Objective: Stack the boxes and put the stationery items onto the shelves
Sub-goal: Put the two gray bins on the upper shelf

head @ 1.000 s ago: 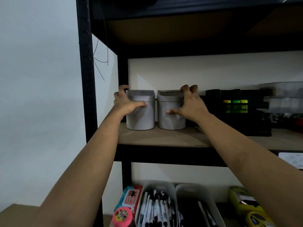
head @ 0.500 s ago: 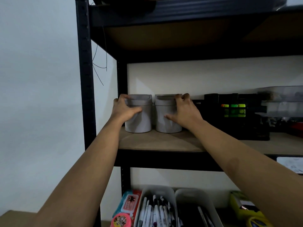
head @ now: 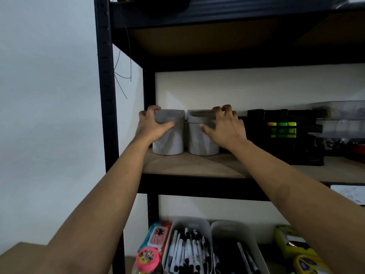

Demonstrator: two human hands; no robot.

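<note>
two grey bins [head: 203, 139] on the shelf [head: 197, 167], each hand's grip clamped around one, black organizer [head: 280, 135] beside.

No text, label or number can be read anywhere.

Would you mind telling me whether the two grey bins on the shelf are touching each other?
Apart: the head view shows a narrow dark gap running down between the left grey bin and the right grey bin.

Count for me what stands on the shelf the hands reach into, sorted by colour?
Grey lidded bins: 2, left one, right one
Black organisers: 1 block, parts unclear
Clear boxes: 2 stacked
Total: 5
</note>
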